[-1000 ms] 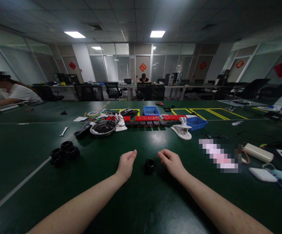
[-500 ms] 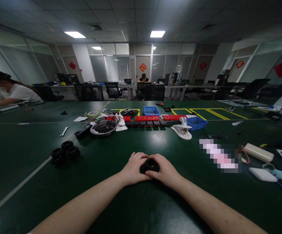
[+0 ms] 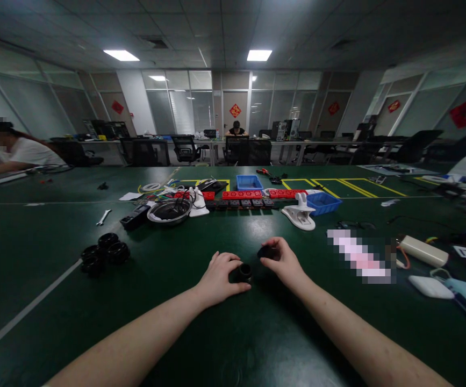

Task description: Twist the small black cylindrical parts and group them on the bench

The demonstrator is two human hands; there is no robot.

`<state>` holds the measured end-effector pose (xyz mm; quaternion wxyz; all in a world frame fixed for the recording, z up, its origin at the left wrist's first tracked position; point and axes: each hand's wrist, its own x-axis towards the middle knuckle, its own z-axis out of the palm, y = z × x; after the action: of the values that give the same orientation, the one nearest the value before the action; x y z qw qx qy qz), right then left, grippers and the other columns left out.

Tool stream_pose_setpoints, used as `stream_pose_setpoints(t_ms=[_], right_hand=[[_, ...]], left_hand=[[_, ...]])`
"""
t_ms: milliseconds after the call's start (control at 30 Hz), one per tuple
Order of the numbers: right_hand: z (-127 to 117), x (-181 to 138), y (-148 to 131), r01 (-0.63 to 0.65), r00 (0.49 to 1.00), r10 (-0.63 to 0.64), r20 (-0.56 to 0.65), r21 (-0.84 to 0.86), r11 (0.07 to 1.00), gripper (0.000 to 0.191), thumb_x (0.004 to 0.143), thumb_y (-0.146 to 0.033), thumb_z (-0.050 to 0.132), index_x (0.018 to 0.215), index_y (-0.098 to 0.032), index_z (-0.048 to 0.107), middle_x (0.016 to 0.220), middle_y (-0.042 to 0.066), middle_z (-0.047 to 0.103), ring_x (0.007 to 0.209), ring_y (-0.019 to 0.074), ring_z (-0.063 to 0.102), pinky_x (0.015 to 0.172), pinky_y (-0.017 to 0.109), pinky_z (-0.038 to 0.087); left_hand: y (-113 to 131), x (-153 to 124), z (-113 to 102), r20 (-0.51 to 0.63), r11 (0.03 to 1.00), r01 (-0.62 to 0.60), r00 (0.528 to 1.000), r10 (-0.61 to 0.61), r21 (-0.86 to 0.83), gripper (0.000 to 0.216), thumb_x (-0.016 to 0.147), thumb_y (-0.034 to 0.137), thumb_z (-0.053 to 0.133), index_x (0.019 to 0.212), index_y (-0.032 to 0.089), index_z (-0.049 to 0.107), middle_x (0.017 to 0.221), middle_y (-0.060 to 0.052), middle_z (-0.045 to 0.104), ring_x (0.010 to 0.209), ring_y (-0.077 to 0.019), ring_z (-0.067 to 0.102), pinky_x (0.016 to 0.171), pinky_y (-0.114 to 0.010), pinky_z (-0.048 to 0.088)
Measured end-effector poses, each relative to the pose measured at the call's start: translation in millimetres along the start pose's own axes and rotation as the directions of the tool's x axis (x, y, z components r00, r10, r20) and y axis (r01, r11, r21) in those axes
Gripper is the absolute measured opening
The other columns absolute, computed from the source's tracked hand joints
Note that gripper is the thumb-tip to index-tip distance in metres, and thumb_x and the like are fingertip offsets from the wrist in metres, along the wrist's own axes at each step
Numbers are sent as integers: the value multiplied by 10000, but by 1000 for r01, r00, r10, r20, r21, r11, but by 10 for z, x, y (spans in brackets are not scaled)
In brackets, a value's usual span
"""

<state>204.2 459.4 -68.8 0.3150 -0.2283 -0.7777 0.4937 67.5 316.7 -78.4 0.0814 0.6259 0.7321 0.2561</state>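
Observation:
My left hand [image 3: 216, 280] is curled around a short black hollow cylinder [image 3: 245, 273] that stands upright on the green table [image 3: 184, 344], its round opening facing up. To the right and slightly farther off, my right hand [image 3: 286, 264] pinches a black rounded piece [image 3: 265, 252] between thumb and fingers, just above the tabletop. The two black parts are apart, with a narrow gap between my hands. My right fingers hide some of the rounded piece, so its full shape does not show. Several similar glossy black round parts [image 3: 106, 252] sit clustered on the left.
Beyond my hands lie red socket strips [image 3: 241, 195], a metal bowl [image 3: 169, 212], white clamp stands [image 3: 300, 213] and blue bins [image 3: 322, 203]. A wrench [image 3: 104, 217] is at left; a beige cylinder [image 3: 424, 251] and a white case [image 3: 431, 286] at right. Another person [image 3: 27, 153] sits far left.
My right hand has moved away to the right and up, taking the black rounded piece off the black cylinder. My left hand stays around the cylinder.

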Motion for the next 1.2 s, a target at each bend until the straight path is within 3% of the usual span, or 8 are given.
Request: stream_pose_setpoints(t_ms=[167,333,467,567,700,867,1033,1200], right_hand=[[13,16,110,-16,987,25,159,-54,998,356,552,-156,594,818,-203,364,797,-16,499,666,146,524,591,270,419],[74,-54,131,103,971,-46,236,-233,967,398,538,-91,595,881,-186,418,883,18,510,835,176,517,737,303,420],[34,-72,51,160,972,-85,219,-349,923,533,559,-209,659,1046,-173,444,1087,80,493,1035,216,448,898,355,345],[-107,-17,-123,156,987,-125,104,-381,912,421,670,-312,587,1047,-167,466,1074,83,518,1011,203,468,882,347,357],[-385,14,-489,51,988,5,152,-368,928,234,766,-362,463,862,-164,543,803,33,584,727,159,541,646,273,422],[-402,-319,-667,-19,880,259,399,-513,858,244,733,-397,515,786,-174,600,691,17,596,612,147,529,520,237,366],[-65,-703,-409,-86,948,241,207,-562,823,479,628,-456,617,1018,-191,530,861,48,597,713,174,548,562,241,374],[84,-759,-336,-122,969,227,94,-619,776,325,614,-406,623,861,-203,564,811,23,593,726,176,546,582,241,360]], left_hand=[[-9,5,14,-59,996,90,994,-88,25,453,671,502,590,1032,230,549,1066,-50,527,1058,-249,438,991,-515,181],[-19,-5,38,-88,991,119,990,-114,56,534,608,560,614,1005,209,550,1055,-54,519,1056,-260,434,996,-540,144],[-12,-10,33,-99,990,131,987,-125,59,532,595,572,615,974,203,554,1039,-54,512,1049,-264,435,995,-550,140],[-13,-9,13,-102,990,133,987,-127,54,506,608,565,608,954,200,558,1018,-53,518,1037,-264,443,993,-549,150],[3,-30,-10,-92,993,108,990,-103,47,443,613,551,612,877,198,570,980,-43,528,1009,-254,455,990,-548,159],[147,-113,27,-95,997,42,995,-35,69,405,591,512,651,838,203,563,960,-31,518,994,-239,457,1000,-526,161],[315,-198,90,-107,996,-7,994,17,86,447,529,538,678,770,184,547,917,-28,503,952,-226,462,1008,-472,195],[354,-232,98,-39,995,-62,997,65,74,547,431,557,715,794,182,548,933,-39,492,926,-243,451,906,-430,337]])
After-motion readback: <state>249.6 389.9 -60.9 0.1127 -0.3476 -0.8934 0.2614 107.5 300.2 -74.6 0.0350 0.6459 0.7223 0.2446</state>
